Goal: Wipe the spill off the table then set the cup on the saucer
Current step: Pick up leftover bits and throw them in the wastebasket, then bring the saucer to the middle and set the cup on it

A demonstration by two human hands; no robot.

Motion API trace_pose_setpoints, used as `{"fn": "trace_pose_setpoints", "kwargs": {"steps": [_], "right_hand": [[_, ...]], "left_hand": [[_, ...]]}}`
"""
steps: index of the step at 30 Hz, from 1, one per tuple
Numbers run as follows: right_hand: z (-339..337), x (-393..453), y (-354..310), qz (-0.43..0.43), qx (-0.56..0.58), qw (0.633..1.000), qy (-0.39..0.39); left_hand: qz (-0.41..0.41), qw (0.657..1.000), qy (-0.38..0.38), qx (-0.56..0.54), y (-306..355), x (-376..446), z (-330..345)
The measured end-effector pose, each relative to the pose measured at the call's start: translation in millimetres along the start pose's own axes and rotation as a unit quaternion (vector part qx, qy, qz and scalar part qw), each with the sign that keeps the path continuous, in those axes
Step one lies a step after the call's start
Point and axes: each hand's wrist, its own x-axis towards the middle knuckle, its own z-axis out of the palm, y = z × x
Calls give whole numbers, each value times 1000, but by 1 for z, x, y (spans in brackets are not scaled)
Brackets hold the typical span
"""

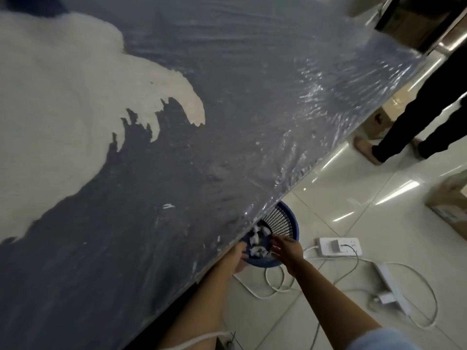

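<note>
The table [177, 152] fills the left of the head view, covered by a dark blue and beige cloth under clear plastic. Small white scraps [168, 206] lie on it near the edge. Below the edge a blue plastic basket [290, 223] stands on the floor with crumpled white tissues [257, 245] inside. My left hand [238, 256] is at the basket's near rim, partly behind the table edge. My right hand [284, 247] hovers over the basket with fingers spread and nothing in it. No cup or saucer is in view.
White power strips [338, 246] and looping cables [278, 286] lie on the glossy tiled floor right of the basket. Another person's legs [409, 127] stand at the far right. Cardboard boxes [449, 198] sit along the right edge.
</note>
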Motion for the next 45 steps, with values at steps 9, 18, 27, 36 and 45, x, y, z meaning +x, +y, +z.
{"fn": "trace_pose_setpoints", "kwargs": {"steps": [9, 18, 27, 36, 45], "right_hand": [[-6, -72, -44, -312, -146, 934, 90], [-21, -191, -135, -526, 17, 834, 167], [13, -330, -221, -649, 58, 757, 59], [206, -418, -186, -683, -63, 713, -145], [385, -468, -89, -672, -251, 631, -297]], "left_hand": [[107, 985, -38, 130, 42, -83, 21], [329, 928, -83, 157, 85, -205, 41], [503, 856, -66, 97, 121, -335, -16], [524, 824, 214, 36, 87, -394, -249], [450, 764, 450, -110, -28, -404, -454]]}}
